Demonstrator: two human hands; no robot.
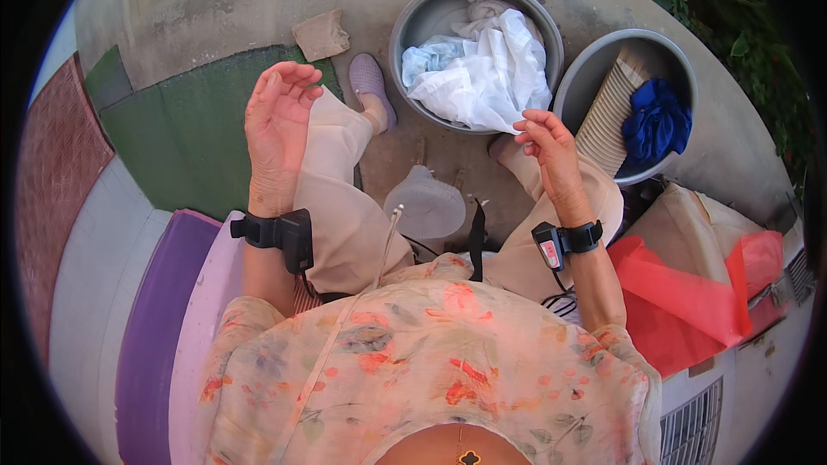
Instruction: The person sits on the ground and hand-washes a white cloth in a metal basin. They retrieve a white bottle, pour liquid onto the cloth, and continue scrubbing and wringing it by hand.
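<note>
My left hand (pixel 279 113) is raised palm up over my left thigh, fingers loosely curled and apart, holding nothing. My right hand (pixel 548 148) is near the front rim of a large grey metal basin (pixel 413 10). Its fingertips overlap a corner of a white cloth (pixel 497 74); I cannot tell if they grip or touch it. Crumpled in that basin with it are a pale blue cloth (pixel 434 55) and a greyish cloth (pixel 488 13). To the right, a second metal basin (pixel 578 77) holds a ribbed washboard (pixel 607 110), leaning inside, and a dark blue cloth (pixel 656 119).
A stone or brick piece (pixel 321 35) lies by a green mat (pixel 187 123). Between my knees sits a pale ribbed rounded object (pixel 425 203). Red sheeting (pixel 678 303) covers part of a bundle at right. A purple padded edge (pixel 161 323) is at left; green plants (pixel 717 13) border the concrete.
</note>
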